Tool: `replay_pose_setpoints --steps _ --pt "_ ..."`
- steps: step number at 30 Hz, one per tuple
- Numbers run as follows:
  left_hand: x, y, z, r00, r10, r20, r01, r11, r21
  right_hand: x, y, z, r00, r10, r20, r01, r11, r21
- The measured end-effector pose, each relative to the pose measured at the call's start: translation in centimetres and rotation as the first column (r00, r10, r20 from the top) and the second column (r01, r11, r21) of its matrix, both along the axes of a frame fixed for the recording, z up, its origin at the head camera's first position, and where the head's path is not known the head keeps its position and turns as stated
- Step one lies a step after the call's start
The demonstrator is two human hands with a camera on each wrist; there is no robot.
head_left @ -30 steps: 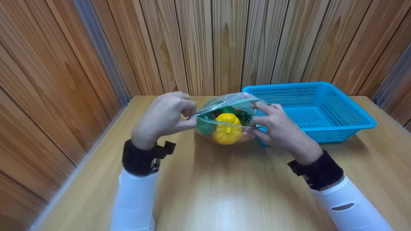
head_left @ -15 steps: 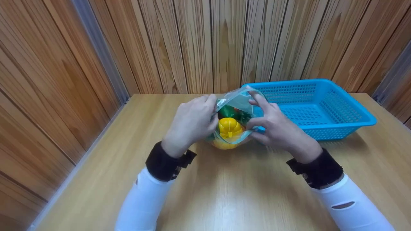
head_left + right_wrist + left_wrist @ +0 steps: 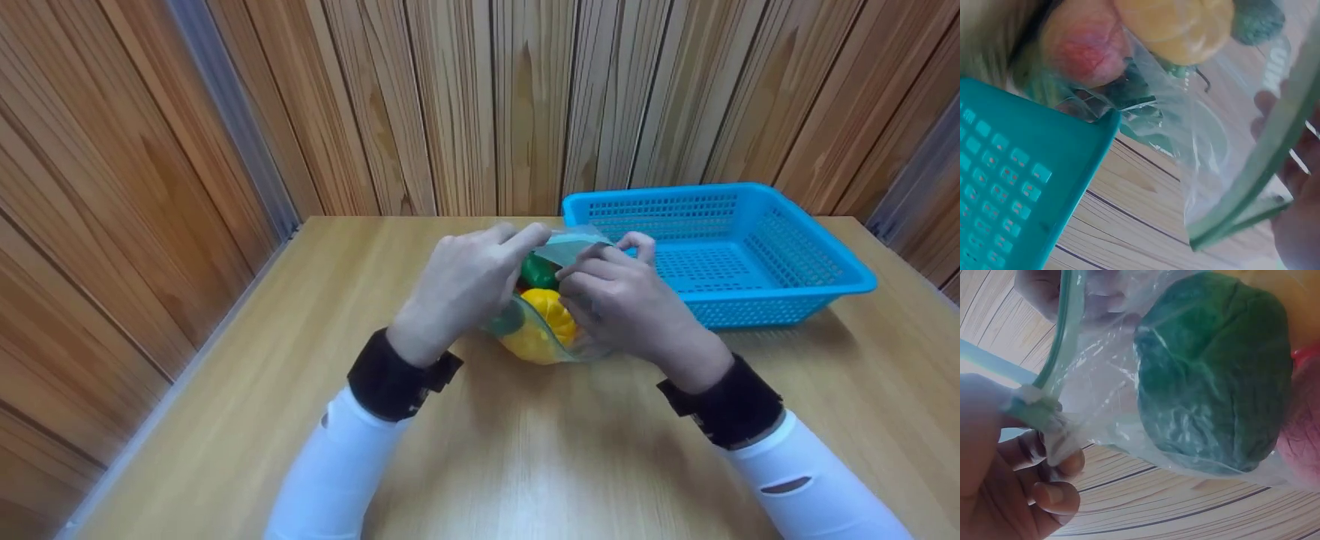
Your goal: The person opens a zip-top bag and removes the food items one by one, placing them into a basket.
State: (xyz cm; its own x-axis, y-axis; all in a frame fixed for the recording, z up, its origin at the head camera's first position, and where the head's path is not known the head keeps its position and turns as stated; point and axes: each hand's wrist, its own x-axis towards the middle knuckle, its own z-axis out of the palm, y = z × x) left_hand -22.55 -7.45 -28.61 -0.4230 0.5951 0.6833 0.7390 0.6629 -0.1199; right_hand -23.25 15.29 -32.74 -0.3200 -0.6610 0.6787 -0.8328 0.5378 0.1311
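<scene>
A clear zip bag (image 3: 529, 337) with a green seal strip (image 3: 1252, 185) stands with its mouth partly spread, full of toy-like produce. A yellow pumpkin (image 3: 551, 311) sits in front inside it. Behind that is a glossy green piece (image 3: 538, 271), and a wrinkled dark green one (image 3: 1213, 377) shows large through the film in the left wrist view. A peach-like piece (image 3: 1086, 45) presses against the film. My left hand (image 3: 469, 281) pinches one end of the mouth, thumb below the strip. My right hand (image 3: 626, 304) grips the mouth's other side with bent fingers, hiding part of the pumpkin.
A blue perforated basket (image 3: 780, 300) stands just right of the bag, close to my right hand. Both rest on the wooden table (image 3: 525, 450). Plank walls (image 3: 457, 105) rise behind and at the left.
My left hand has moved right along with its end of the bag. The mouth went from stretched flat to rounder, then bent. My right fingers have curled in toward the middle of the mouth.
</scene>
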Motion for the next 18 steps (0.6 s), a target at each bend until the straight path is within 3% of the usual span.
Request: replay_pose_setpoints --steps 2,5,11,14,18 --pt "0.0 0.0 0.0 1.000 -0.012 0.005 0.012 1.000 -0.002 0.2 -0.5 -0.3 1.000 -0.028 0.011 0.027 0.998 0.054" --pt "0.0 -0.1 -0.1 0.999 -0.048 0.025 0.048 0.999 -0.015 0.4 -1.0 -0.9 0.988 -0.084 0.128 0.063 0.985 0.159" --pt "0.1 -0.1 -0.2 0.987 -0.136 0.089 0.144 0.986 -0.086 0.4 -1.1 -1.9 0.914 -0.209 0.347 0.107 0.951 0.291" --pt "0.1 -0.2 -0.1 0.983 -0.154 0.104 0.164 0.982 -0.097 0.3 -1.2 -2.2 0.896 -0.226 0.382 0.104 0.943 0.315" --pt "0.0 -0.4 0.1 0.980 -0.159 0.123 0.172 0.980 -0.101 0.2 -1.6 -2.3 0.899 -0.234 0.371 0.105 0.936 0.336"
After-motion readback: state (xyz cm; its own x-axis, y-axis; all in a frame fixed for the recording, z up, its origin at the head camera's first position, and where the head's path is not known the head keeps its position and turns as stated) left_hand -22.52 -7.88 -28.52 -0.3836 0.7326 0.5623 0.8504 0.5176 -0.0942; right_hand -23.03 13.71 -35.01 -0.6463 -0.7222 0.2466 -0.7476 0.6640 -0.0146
